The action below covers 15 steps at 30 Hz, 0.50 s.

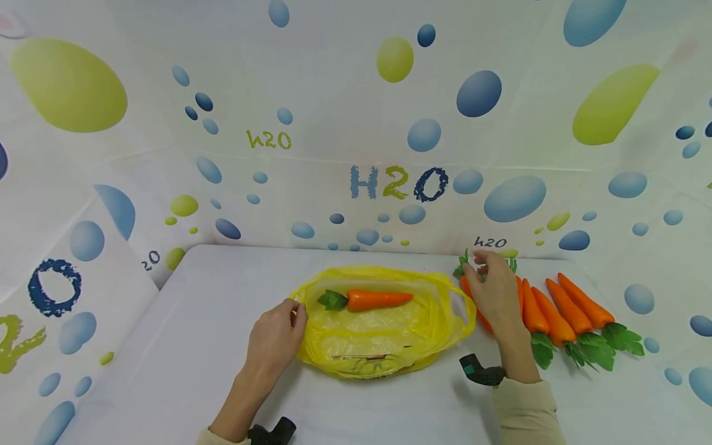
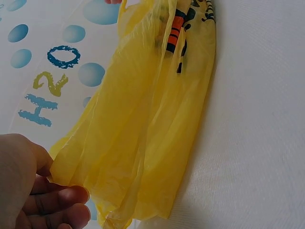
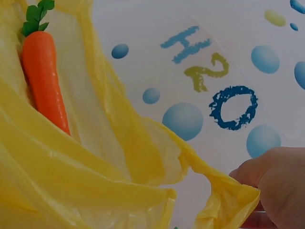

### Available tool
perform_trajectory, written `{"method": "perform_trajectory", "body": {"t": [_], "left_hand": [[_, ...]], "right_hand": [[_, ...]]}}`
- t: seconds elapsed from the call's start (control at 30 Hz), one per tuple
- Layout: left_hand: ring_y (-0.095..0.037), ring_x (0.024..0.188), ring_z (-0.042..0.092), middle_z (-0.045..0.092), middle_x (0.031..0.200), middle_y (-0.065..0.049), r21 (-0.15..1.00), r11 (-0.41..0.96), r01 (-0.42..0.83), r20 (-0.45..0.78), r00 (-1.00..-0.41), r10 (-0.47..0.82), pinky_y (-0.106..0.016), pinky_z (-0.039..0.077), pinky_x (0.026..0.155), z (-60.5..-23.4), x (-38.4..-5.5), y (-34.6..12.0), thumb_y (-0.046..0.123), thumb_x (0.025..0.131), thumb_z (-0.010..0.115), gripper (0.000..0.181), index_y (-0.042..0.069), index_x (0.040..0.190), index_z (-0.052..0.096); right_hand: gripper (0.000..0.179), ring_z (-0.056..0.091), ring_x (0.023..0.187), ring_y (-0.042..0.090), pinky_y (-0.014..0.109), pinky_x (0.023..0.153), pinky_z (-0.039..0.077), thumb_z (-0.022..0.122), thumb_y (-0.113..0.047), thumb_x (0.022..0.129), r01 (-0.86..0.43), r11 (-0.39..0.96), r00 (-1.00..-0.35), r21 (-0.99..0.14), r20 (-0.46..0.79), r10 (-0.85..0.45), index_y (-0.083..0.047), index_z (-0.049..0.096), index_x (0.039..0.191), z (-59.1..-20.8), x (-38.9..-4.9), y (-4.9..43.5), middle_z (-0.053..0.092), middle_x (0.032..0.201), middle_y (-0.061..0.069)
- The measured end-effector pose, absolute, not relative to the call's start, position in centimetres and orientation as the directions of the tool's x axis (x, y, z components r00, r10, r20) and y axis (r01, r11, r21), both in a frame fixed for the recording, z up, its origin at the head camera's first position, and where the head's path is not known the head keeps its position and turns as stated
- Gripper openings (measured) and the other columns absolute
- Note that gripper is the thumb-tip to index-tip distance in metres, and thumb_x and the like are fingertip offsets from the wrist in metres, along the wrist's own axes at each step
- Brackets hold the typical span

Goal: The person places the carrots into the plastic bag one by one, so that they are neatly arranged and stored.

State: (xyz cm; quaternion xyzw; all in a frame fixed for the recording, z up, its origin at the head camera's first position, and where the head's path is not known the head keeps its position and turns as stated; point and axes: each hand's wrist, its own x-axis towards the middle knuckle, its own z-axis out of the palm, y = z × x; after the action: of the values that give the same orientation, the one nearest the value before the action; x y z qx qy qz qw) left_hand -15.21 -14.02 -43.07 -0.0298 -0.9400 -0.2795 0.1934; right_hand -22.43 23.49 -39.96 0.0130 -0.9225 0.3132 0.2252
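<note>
A yellow plastic bag (image 1: 384, 352) lies spread open on the table, with dark print on its side. One orange carrot (image 1: 379, 300) with a green leafy top rests inside its mouth. My left hand (image 1: 278, 334) pinches the bag's left edge between thumb and fingers. Past the bag's right handle, my right hand (image 1: 495, 296) hangs over the left end of a row of carrots (image 1: 556, 316), fingers loosely bent and apart from the thumb. Part of the nearest carrot (image 1: 481, 320) is hidden under that hand. In the right wrist view, the bag's handle (image 3: 228, 191) overlaps the right fingers.
The white table (image 1: 222, 284) backs onto a hanging cloth (image 1: 334, 93) printed with blue and green ovals and H2O lettering. Several carrots at the right point their leaves (image 1: 597, 351) toward the near side. A dark wrist device (image 1: 481, 372) sits by the right sleeve.
</note>
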Motion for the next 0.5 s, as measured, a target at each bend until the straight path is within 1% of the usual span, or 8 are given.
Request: {"method": "perform_trajectory", "body": {"t": [0.33,0.5], "left_hand": [[-0.010,0.050,0.043,0.059,0.064,-0.004,0.517,0.839,0.170,0.391,-0.919,-0.055,-0.021,0.040,0.049,-43.03,-15.15,-14.01,0.015,0.096,0.060,0.019,-0.001,0.091,0.068],[-0.011,0.051,0.044,0.059,0.065,-0.005,0.520,0.838,0.168,0.386,-0.921,-0.055,-0.021,0.041,0.050,-43.06,-15.20,-14.05,0.015,0.097,0.060,0.019,-0.001,0.091,0.068]], "right_hand": [[0.043,0.055,0.105,0.035,0.053,0.095,0.052,0.060,-0.020,0.099,-0.090,0.809,-0.932,-0.580,0.337,0.137,0.001,0.052,0.136,-40.13,-22.50,23.96,0.056,0.126,0.022],[0.046,0.054,0.110,0.037,0.054,0.100,0.050,0.060,-0.022,0.099,-0.042,0.809,-0.947,-0.586,0.281,0.154,0.000,0.050,0.138,-40.11,-22.48,24.20,0.053,0.132,0.022]]}}
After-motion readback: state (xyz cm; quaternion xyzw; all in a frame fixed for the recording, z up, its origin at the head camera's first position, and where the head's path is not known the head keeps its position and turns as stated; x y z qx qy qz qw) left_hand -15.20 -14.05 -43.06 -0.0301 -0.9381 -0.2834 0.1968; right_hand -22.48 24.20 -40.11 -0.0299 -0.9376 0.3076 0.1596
